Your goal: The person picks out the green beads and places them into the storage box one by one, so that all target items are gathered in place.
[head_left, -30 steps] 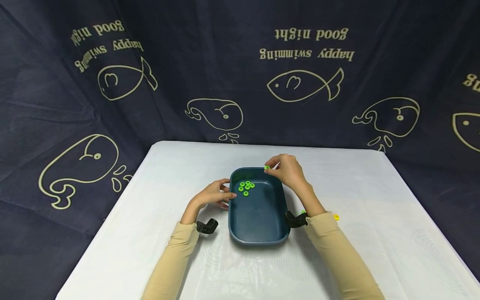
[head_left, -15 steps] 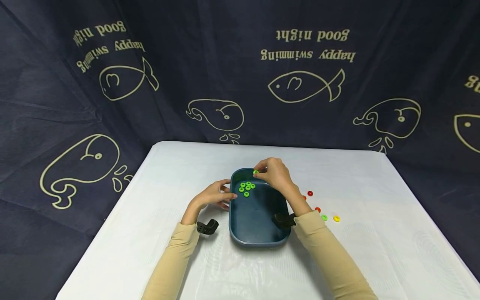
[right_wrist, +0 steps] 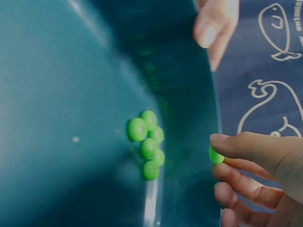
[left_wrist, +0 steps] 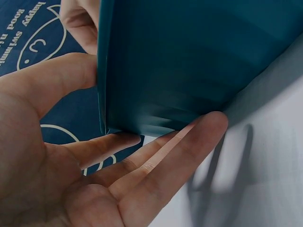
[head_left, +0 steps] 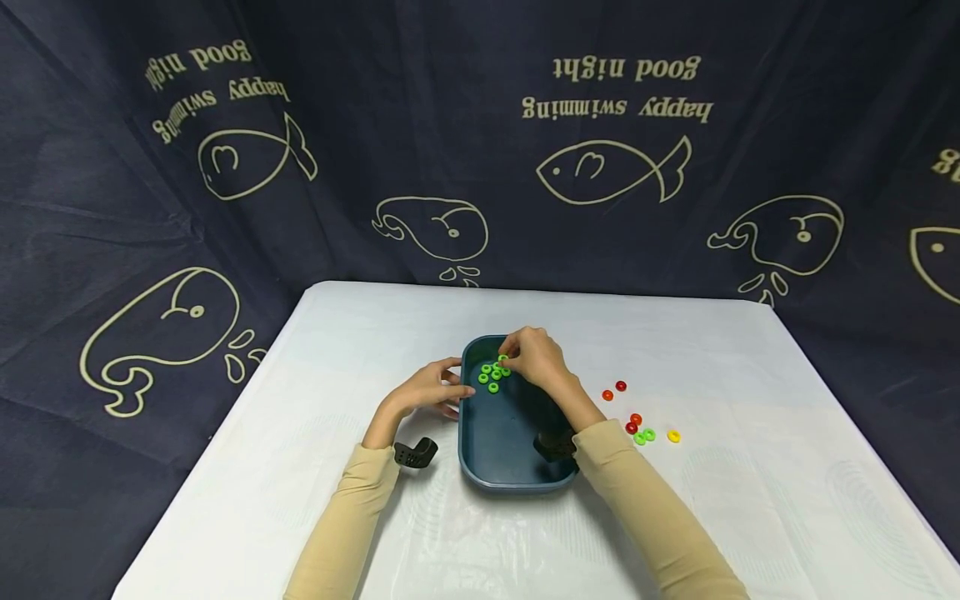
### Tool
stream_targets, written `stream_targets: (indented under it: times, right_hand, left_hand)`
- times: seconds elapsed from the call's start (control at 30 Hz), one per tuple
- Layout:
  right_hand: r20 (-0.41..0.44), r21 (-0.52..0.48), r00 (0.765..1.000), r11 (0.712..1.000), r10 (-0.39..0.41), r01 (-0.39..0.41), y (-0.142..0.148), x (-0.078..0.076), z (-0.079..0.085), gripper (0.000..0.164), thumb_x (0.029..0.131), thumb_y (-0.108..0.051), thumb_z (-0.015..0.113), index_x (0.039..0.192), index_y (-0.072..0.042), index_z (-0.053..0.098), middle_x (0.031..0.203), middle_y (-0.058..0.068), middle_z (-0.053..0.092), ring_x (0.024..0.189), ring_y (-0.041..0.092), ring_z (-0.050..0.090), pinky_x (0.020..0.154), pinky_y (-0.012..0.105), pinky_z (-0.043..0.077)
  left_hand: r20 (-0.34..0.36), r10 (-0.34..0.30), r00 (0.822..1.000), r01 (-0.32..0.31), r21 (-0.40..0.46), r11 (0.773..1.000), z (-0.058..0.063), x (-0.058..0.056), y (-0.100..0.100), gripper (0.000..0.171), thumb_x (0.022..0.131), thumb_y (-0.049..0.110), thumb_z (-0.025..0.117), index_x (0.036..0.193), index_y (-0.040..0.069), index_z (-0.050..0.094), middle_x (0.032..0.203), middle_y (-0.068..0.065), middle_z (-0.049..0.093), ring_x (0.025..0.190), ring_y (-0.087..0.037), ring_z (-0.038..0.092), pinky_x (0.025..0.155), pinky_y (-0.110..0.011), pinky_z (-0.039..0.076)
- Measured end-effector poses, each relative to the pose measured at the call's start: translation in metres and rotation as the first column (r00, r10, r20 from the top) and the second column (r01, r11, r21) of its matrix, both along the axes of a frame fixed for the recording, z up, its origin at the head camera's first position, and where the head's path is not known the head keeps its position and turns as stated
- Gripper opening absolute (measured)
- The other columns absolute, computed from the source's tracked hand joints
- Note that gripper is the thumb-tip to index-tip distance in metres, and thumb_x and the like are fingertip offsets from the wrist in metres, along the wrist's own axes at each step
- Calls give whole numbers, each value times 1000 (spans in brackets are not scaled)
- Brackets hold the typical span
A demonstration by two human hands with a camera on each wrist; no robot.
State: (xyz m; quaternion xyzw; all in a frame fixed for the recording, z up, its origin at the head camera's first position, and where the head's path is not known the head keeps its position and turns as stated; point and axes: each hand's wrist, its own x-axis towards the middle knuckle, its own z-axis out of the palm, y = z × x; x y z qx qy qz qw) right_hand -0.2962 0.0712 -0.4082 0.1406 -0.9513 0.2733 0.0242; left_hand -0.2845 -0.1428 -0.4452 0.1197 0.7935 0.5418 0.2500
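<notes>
A dark blue plastic bin (head_left: 504,437) stands on the white table. My left hand (head_left: 426,389) holds its left wall, thumb over the rim and fingers against the outside, as the left wrist view shows. Over the bin's far left part, my right hand (head_left: 542,360) pinches a small green ring (right_wrist: 216,155) between thumb and index finger. Just beneath lies a cluster of several green rings (right_wrist: 148,148) on the bin floor. In the right wrist view the pinched ring is apart from that cluster.
Right of the bin, loose rings lie on the table: several red ones (head_left: 636,419), two green ones (head_left: 649,434) and a yellow one (head_left: 674,436). A dark blue curtain (head_left: 510,250) with fish drawings hangs behind the table (head_left: 360,333).
My right hand has moved left and down into the bin with the green ring, from the far rim to the cluster. More loose rings show at the right. The left hand has stayed put.
</notes>
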Motion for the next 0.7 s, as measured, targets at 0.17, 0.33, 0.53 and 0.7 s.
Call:
stream_targets:
  times: [0.17, 0.33, 0.53, 0.7]
  right_hand:
    - [27, 29, 1000, 1000, -11, 10, -4, 0, -10, 14, 77, -17, 77, 90, -11, 75, 83, 3, 72, 73, 15, 65, 61, 30, 55]
    - [21, 82, 1000, 996, -22, 20, -6, 1, -19, 13, 77, -17, 77, 89, -11, 75, 85, 3, 72, 72, 16, 65, 63, 33, 57]
    - [60, 169, 998, 986, -17, 7, -8, 0, -28, 15, 75, -18, 79, 88, -11, 75, 89, 4, 71, 71, 18, 64, 62, 35, 57]
    - [74, 205, 997, 979, -12, -3, -8, -1, -30, 15, 74, -19, 80, 86, -12, 76, 87, 3, 72, 70, 18, 64, 62, 36, 58]
  left_hand:
    - [4, 0, 1000, 0, 7, 1000, -1, -1, 0, 74, 85, 17, 67, 147, 4, 27, 117, -23, 55, 83, -22, 69, 69, -40, 62]
    - [1, 0, 1000, 0, 5, 1000, -1, -1, 1, 74, 85, 17, 67, 146, 4, 27, 116, -23, 56, 81, -20, 69, 68, -40, 62]
    - [1, -2, 1000, 2, 1, 1000, -1, 0, 1, 75, 85, 17, 68, 146, 3, 27, 115, -23, 56, 80, -19, 69, 69, -41, 62]
    - [4, 1, 1000, -1, 4, 1000, 0, 1, 1, 75, 85, 16, 67, 147, 3, 27, 116, -23, 55, 81, -20, 69, 70, -42, 62]
